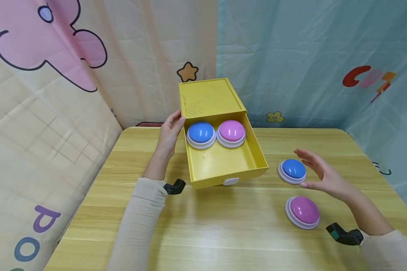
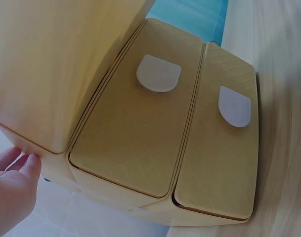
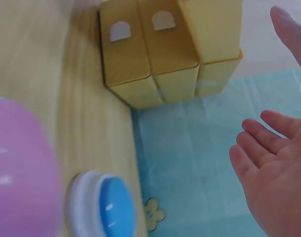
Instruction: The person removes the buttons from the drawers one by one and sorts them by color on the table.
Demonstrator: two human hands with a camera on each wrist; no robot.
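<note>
A yellow drawer cabinet (image 1: 210, 98) stands at the back of the table, its top drawer (image 1: 224, 162) pulled out. In that drawer, a blue dome button (image 1: 201, 133) and a pink dome button (image 1: 231, 132) sit side by side at the back. My left hand (image 1: 169, 133) touches the cabinet's left side near the top; in the left wrist view its fingertips (image 2: 29, 165) press the side wall. My right hand (image 1: 325, 177) hovers holding nothing, thumb and fingers spread beside another blue button (image 1: 293, 171). Nearer to me lies a second pink button (image 1: 303, 212).
Below the pulled-out drawer, two closed drawers with white handles (image 2: 159, 74) show in the left wrist view. The wooden table (image 1: 203, 233) ends at printed curtains (image 1: 291, 56) behind and at both sides. Each wrist wears a black camera mount (image 1: 174, 187).
</note>
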